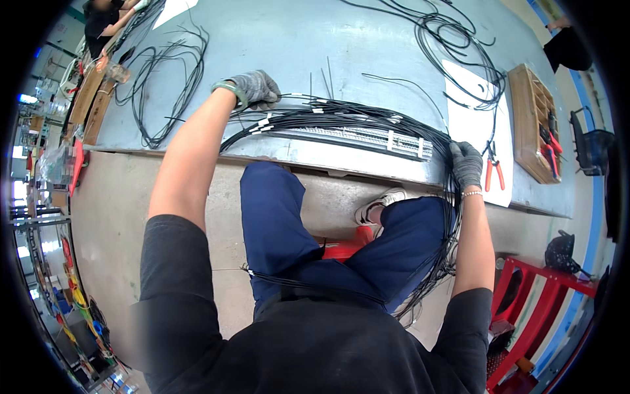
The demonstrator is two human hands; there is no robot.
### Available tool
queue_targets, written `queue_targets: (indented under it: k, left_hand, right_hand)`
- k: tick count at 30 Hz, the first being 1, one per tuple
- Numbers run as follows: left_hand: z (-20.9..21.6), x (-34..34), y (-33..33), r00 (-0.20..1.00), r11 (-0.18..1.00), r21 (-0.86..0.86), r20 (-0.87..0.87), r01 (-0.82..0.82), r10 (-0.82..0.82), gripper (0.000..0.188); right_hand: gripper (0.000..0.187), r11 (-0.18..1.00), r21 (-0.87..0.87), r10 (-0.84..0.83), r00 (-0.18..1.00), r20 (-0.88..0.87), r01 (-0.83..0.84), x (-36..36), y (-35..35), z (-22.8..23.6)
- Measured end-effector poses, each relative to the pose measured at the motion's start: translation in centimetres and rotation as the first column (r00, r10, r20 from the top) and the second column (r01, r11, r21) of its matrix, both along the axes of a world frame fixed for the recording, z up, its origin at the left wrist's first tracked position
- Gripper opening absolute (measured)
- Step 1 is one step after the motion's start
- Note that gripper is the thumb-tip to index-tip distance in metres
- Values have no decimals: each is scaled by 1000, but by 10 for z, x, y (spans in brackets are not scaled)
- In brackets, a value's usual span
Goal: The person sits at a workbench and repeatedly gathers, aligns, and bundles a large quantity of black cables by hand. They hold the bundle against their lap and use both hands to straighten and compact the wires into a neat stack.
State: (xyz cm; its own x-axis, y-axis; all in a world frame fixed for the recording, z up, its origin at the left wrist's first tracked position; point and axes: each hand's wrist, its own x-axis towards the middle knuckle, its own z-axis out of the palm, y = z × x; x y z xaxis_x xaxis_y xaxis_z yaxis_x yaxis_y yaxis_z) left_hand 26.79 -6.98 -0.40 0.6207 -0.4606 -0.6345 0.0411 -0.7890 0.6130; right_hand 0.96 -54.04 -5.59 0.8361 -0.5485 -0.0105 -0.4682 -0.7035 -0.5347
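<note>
A long bundle of black cables with white label sleeves lies along the near edge of the table. Under it runs a pale slotted strip with white clips. My left hand, in a grey knit glove, has its fingers curled on a black cable at the bundle's left end. At the right end my right hand, also gloved, is closed around the cables where they bend over the table edge. From there the strands hang beside my right leg toward the floor. Several cables also cross my lap.
Coiled black cables lie at the far right, and another loose coil at the left. Red-handled pliers rest on white paper. Beside them is a wooden box with tools. A red stand is right; another person works far left.
</note>
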Motion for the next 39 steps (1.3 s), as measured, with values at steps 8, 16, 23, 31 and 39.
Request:
queue_targets:
  k: [8,16,23,31,39]
  left_hand:
    - [18,3,1,987,997,-11,-142,-74,72,18]
    - [27,-2,14,994,998,-54,-107,-12,6,31]
    - [28,-7,18,993,993,-104,-96,54,-64,30]
    - [38,-77,50,995,989,-127,-40,81,-87,19]
    - [19,-147,99,994,988,-148,98,-39,54,18]
  right_hand:
    - [26,994,-107,41,997,60,-35,-9,-7,-6]
    - [33,980,-193,38,998,-55,-48,-1,-11,-9]
    - [31,994,-113,5,1000,-19,-7,-5,-11,-9]
    - [25,979,179,60,974,221,-101,-50,7,22]
    - [18,979,66,167,947,275,-192,-86,27,56]
